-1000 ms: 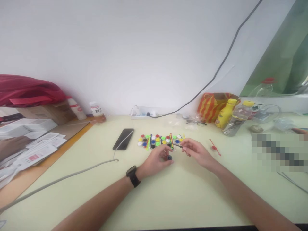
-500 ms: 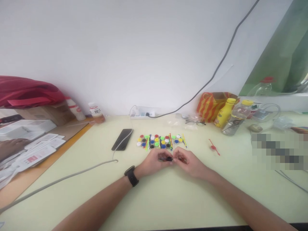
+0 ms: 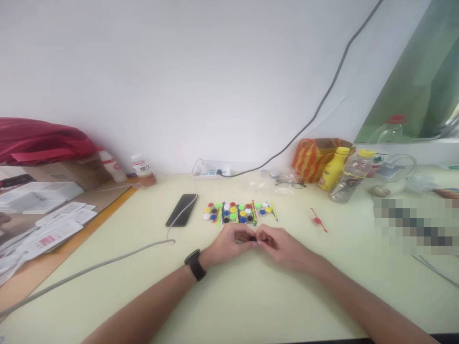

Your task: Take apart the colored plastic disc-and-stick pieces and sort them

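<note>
Thumb and fingers of my left hand pinch a small black piece, mostly hidden by the fingertips. My right hand meets it from the other side with its fingers closed, and its fingertips are at the same piece; whether it grips anything else is hidden. Just beyond my hands lie several coloured round discs in rows, with thin coloured sticks between and beside them. Off to the right, a red disc with a thin red stick through it lies alone on the table.
A black phone lies left of the discs under a white cable. Bottles, a striped bag and glasses stand or lie at the back right. White cards and another person's hand are at far left.
My hands stay together in nearly the same place, and the black piece shows less between the fingers. At far left, the other person's hand has drawn back toward the picture's edge.
</note>
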Tool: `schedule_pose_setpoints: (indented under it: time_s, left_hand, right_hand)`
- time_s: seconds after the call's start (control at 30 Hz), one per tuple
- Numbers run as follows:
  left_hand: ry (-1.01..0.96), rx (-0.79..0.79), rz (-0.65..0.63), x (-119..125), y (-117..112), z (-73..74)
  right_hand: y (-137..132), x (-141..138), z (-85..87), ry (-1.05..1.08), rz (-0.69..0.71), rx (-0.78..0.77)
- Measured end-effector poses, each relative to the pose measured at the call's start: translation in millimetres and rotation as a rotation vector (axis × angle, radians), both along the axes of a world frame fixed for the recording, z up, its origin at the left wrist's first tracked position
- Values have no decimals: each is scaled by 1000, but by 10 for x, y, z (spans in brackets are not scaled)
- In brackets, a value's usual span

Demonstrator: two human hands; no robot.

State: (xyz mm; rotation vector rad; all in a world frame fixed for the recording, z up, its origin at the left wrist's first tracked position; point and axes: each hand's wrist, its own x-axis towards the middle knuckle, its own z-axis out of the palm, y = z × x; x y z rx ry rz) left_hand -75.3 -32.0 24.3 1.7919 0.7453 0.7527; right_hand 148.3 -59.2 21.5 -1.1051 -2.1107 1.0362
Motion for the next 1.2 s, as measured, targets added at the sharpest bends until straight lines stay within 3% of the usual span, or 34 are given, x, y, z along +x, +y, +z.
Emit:
schedule_pose_setpoints:
  time_s: [0.63,1.03,1.2]
  left_hand:
    - [45,-5,-41,4,-111,17]
    - [-39,-57,-13,20,-81,-20]
    - [-141,-203,-55,-11,-30,70]
  right_hand:
    - [17,27,0,137,135,-194]
    - [77,71,60,178,102,-166]
    - [116,127,126,211,70,-150]
